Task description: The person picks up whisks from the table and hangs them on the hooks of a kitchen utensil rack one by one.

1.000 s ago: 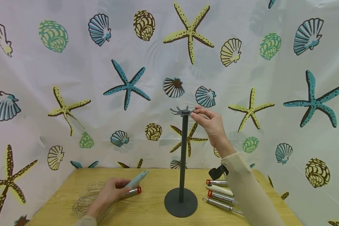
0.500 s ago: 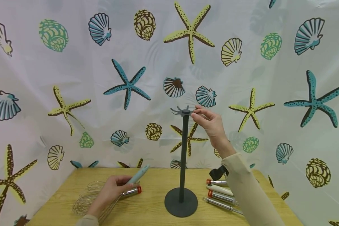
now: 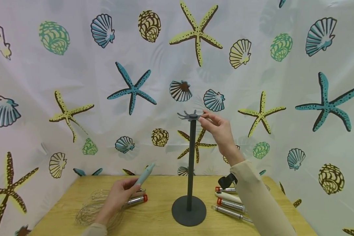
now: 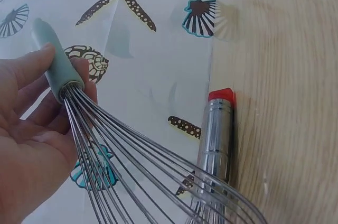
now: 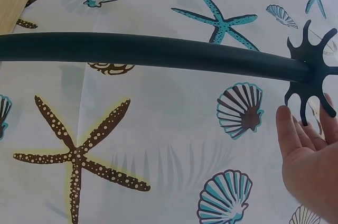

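Observation:
A wire whisk with a light-blue handle (image 3: 145,174) is in my left hand (image 3: 120,195), low on the left side. In the left wrist view, thumb and fingers grip that handle (image 4: 62,73) near where the wires (image 4: 127,145) start, and the wires spread down and right. My right hand (image 3: 219,131) is raised at the top of a dark utensil stand (image 3: 191,164). Its fingertips pinch the right-hand side of the hooked top (image 3: 186,116). The right wrist view shows fingers around the lower hooks of this top piece (image 5: 311,71); part of the grip is hidden.
Under the stand is a round dark base (image 3: 188,216) on the wooden table (image 3: 156,223). A metal handle with a red end (image 3: 137,200) lies beside the left hand. Several handles, one cream (image 3: 228,197), lie at right. A patterned curtain (image 3: 165,65) hangs behind.
My left hand has shifted slightly up and right. The whisk handle has tilted more upright, its tip rising. The right hand keeps its place at the stand's top.

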### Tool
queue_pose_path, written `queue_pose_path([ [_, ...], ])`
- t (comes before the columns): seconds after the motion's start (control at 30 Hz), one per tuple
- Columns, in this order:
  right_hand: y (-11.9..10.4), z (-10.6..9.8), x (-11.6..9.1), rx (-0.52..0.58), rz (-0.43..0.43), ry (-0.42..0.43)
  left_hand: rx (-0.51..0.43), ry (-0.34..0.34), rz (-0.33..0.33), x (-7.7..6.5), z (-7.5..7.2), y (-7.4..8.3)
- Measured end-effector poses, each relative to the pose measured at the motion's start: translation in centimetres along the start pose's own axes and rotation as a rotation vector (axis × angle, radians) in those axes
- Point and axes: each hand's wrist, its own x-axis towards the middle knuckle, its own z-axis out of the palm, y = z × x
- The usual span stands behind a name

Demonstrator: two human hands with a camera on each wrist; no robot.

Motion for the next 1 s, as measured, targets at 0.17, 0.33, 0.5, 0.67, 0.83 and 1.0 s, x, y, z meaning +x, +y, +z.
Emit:
queue_pose_path([
  [0.17, 0.1, 0.0, 0.1, -0.024, -0.020, 0.020, -0.010, 0.034, 0.034, 0.3, 0.3, 0.8],
  [0.33, 0.2, -0.1, -0.2, -0.066, -0.032, 0.025, -0.042, 0.085, 0.050, 0.3, 0.7, 1.5],
  [0.5, 0.2, 0.1, -0.3, -0.062, -0.034, 0.023, -0.029, 0.130, 0.046, 0.5, 0.9, 1.9],
  [0.67, 0.0, 0.2, -0.3, -0.054, -0.029, 0.014, -0.017, 0.150, 0.100, 0.7, 1.0, 2.3],
  [0.83, 0.2, 0.2, -0.3, -0.055, -0.035, 0.008, -0.011, 0.161, 0.132, 0.7, 1.1, 3.0],
  [1.0, 0.3, 0.3, -0.2, -0.042, -0.045, 0.014, -0.058, 0.163, 0.159, 0.8, 1.4, 3.8],
])
